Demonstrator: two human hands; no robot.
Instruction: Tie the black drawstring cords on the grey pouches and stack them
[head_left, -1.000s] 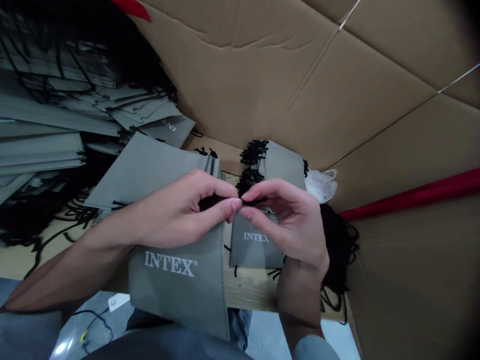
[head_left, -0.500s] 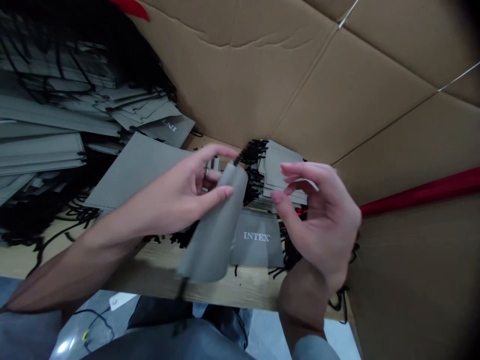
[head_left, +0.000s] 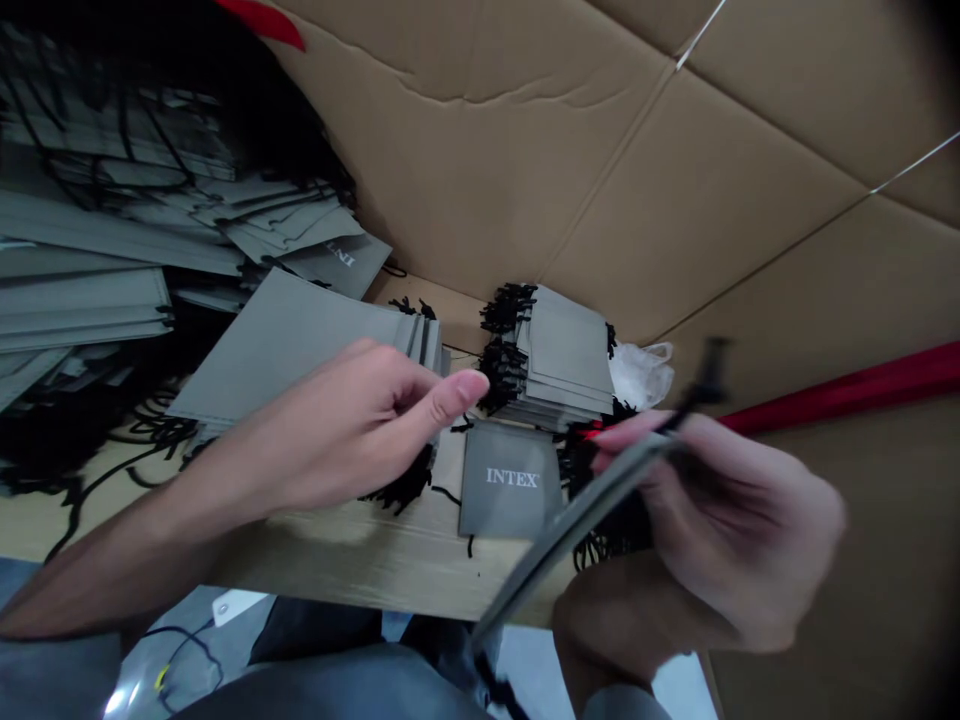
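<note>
My right hand (head_left: pixel 742 520) pinches a grey drawstring pouch (head_left: pixel 566 540) near its top end, where a blurred black cord sticks up. The pouch is seen nearly edge-on and slants down toward my lap. My left hand (head_left: pixel 397 410) is closed, its thumb lying along the curled fingers, with nothing visible in it. It hovers over the right end of a fanned stack of larger grey pouches (head_left: pixel 292 330). Between my hands, a single pouch printed INTEX (head_left: pixel 510 480) lies flat on the wooden table (head_left: pixel 360 545).
Behind the INTEX pouch stands a neat stack of small grey pouches (head_left: pixel 570 345) with black cords. Clear plastic (head_left: pixel 641 375) sits beside it. A large heap of grey pouches (head_left: pixel 112 230) fills the left. Cardboard walls (head_left: pixel 510 150) rise behind and at right, where a red strap (head_left: pixel 847 385) runs.
The grey pouch has passed from my left hand to my right hand and moved rightward, turning edge-on. My left hand has closed. The stacks have stayed put.
</note>
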